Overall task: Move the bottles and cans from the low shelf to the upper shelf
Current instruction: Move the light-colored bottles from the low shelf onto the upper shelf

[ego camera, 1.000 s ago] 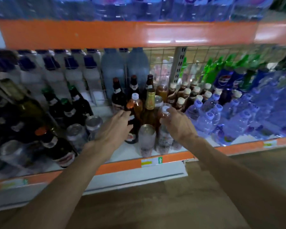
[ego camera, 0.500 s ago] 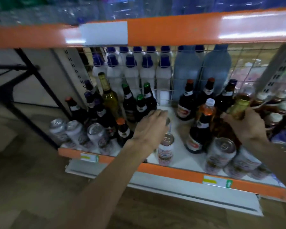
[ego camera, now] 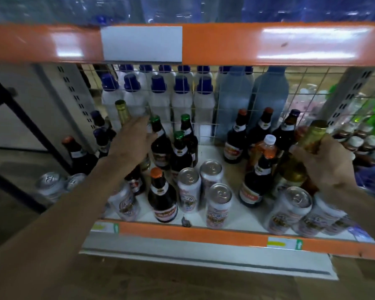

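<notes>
Orange-edged white shelf [ego camera: 230, 151], wood floor [ego camera: 182, 285]; right grip [ego camera: 327, 165] around gold-capped bottle [ego camera: 314, 135], left grip [ego camera: 132, 141] spread.

Left hand [ego camera: 134, 139] and right hand [ego camera: 325, 163] are bare; left forearm [ego camera: 74, 202] and right forearm [ego camera: 362, 206] are bare too, up to the picture's edge; finer marks are lost in blur.

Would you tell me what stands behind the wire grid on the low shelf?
White blue-capped bottles and two large bluish bottles; dark beer bottles partly cover their bases.
</notes>
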`<state>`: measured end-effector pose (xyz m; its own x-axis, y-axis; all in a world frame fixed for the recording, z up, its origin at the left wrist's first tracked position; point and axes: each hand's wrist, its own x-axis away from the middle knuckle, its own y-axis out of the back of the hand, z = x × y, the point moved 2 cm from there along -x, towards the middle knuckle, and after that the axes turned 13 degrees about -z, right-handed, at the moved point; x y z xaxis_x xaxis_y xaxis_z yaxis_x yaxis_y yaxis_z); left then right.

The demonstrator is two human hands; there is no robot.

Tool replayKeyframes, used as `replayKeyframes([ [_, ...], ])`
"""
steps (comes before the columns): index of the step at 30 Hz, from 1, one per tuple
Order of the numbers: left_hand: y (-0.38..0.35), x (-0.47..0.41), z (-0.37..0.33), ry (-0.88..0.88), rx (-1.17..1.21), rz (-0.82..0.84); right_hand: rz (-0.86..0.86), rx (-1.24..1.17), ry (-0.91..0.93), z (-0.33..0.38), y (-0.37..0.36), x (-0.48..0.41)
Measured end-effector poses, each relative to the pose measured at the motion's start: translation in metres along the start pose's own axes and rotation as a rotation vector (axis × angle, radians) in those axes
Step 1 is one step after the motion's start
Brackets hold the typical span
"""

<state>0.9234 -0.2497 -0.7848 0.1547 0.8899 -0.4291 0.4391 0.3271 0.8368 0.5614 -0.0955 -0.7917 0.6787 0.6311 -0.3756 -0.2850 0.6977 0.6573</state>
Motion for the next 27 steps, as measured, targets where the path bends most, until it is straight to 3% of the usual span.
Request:
replayKeyframes([
  [7, 0.006, -0.032, 0.043, 0.111, -0.062, -0.085, -0.045, 0.012, 0.087, 0.042, 0.010, -0.007],
  [16, -0.003, -0.027, 0.033, -0.043, -0.059, -0.084, -0.080, -0.054, 0.162, 0.074, 0.003, -0.009],
  [23, 0.010, -0.028, 0.033, -0.090, -0.057, -0.100, -0.058, -0.055, 0.280, 0.109, 0.001, 0.001],
  [27, 0.016, -0.025, 0.037, -0.052, -0.016, -0.189, -0.032, -0.098, 0.309, 0.127, -0.004, 0.005],
])
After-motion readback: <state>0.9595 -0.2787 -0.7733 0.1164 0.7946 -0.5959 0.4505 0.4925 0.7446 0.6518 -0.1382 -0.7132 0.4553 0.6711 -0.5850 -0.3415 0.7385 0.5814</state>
